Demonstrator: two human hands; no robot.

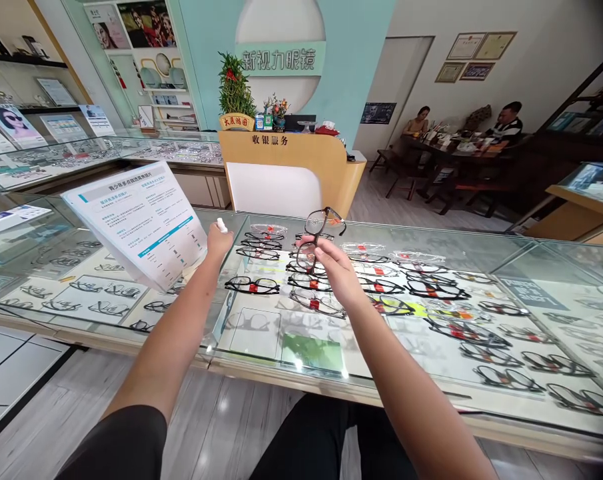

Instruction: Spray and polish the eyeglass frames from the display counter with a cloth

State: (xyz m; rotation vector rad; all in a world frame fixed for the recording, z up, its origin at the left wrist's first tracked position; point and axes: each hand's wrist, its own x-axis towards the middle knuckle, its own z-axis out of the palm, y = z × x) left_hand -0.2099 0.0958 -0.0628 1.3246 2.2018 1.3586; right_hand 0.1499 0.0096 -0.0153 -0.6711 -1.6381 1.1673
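Note:
My left hand (219, 241) is closed around a small white thing (222, 225), whose capped, bottle-like tip pokes out above the fingers; the rest is hidden. A pair of eyeglasses (313, 248) with a dark frame is pinched in my right hand (335, 264), turned on end above the counter. Under and around that hand, rows of eyeglasses (314, 285), many with red tags on the lenses or bridge, are set out on the glass display counter (226, 353). Left of my left hand, a printed sheet (131, 213) in a clear stand leans upright.
More frames (61, 305) lie inside the case at left. Beyond the counter stands a wooden cashier desk (286, 150) with a potted plant (234, 87). Two people sit at a dark table (446, 150) at the back right. A green card (312, 352) shows near the front edge.

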